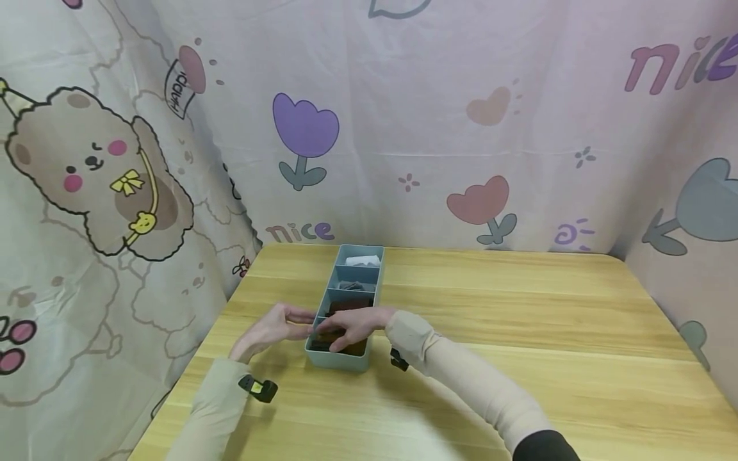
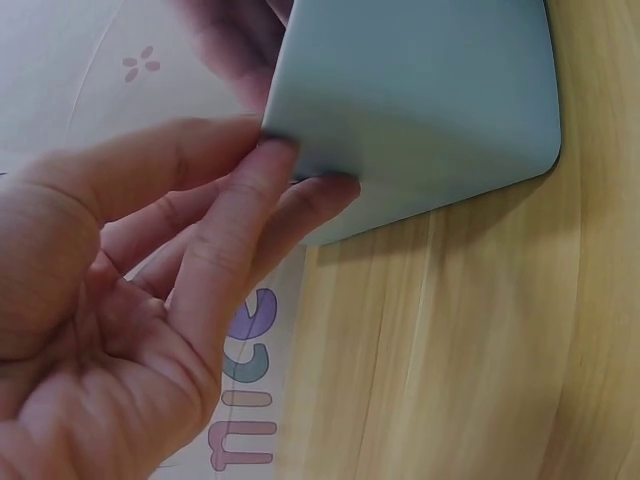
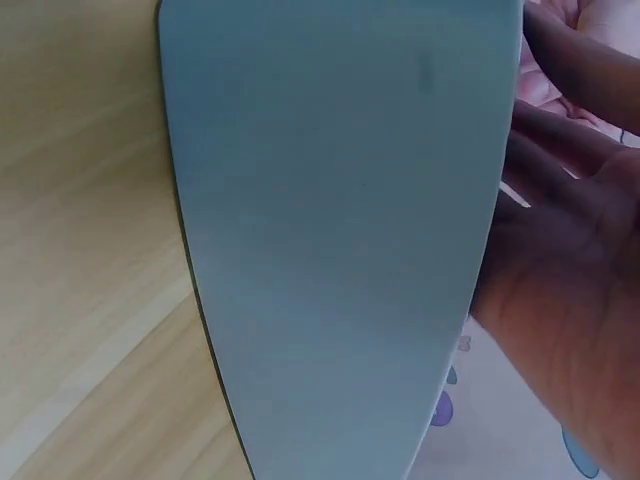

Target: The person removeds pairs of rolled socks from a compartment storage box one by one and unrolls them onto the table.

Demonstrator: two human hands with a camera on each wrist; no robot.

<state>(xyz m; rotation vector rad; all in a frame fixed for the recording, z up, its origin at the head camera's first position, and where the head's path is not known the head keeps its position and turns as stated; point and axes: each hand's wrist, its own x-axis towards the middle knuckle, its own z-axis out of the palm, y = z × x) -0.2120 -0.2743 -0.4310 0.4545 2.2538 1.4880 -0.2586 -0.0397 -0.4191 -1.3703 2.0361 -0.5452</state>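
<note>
One long grey-blue, rectangular, plastic-looking box (image 1: 339, 362) runs forward from the right hand (image 1: 354, 324), nearer over its close compartment, hold indeterminable, while the left hand's (image 1: 272, 330) loose fingers touch its side.

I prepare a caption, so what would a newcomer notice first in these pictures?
The big bear on the left curtain catches the eye first. Next comes the blue-grey box on the wooden table, with the right hand over its near end and the left hand at its left side.

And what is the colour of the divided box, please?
The divided box is a muted blue-green, clearest in the left wrist view.
</note>
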